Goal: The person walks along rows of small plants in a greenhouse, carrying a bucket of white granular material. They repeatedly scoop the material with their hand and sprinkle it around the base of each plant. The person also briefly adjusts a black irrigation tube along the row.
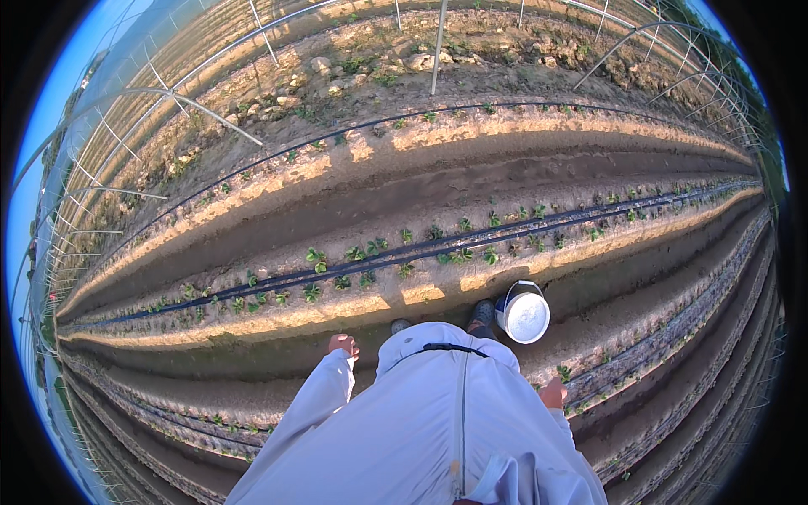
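Note:
My left hand (343,344) hangs beside my body, fingers curled in, with nothing visible in it. On the other side, my right hand (553,393) hangs low near a small green plant (564,373); its fingers are partly hidden, so its grip is unclear. A white and blue plastic bucket (500,312) stands in the furrow by my shoe (483,312), its handle raised. White, grainy-looking material (528,317) fills its mouth. Just ahead runs a raised soil bed with young leafy plants (317,258) in rows along both sides of black drip lines (391,259).
Another soil bed lies farther ahead with a single black drip hose (379,124). Beyond it are stones (421,62) and metal hoop-frame poles (439,50). More planted beds (669,341) run behind me to both sides, with furrows (189,363) between them.

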`<action>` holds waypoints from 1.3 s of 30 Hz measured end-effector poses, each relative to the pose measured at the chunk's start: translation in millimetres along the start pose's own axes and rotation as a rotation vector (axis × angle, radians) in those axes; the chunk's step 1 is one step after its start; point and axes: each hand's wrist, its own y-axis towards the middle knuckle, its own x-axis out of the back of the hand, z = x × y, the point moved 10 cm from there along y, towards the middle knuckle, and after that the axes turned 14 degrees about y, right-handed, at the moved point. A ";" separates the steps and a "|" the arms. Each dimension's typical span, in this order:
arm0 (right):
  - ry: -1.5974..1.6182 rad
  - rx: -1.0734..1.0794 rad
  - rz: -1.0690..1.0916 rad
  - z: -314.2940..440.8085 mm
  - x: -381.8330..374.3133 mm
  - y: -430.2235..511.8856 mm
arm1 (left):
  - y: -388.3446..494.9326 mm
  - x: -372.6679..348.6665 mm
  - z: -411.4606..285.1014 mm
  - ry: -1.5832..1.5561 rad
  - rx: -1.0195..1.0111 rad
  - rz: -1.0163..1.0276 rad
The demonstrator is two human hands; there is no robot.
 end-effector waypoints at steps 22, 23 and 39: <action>-0.074 -0.031 0.029 8.3 6.4 -7.9 | 7.4 -9.2 1.4 0.308 -0.103 -0.078; -0.077 -0.033 0.031 8.8 7.7 -7.4 | 7.5 -9.9 -4.6 0.286 -0.166 -0.097; -0.019 -0.091 0.075 27.1 20.9 -8.2 | -5.6 -6.4 30.3 0.088 0.012 -0.035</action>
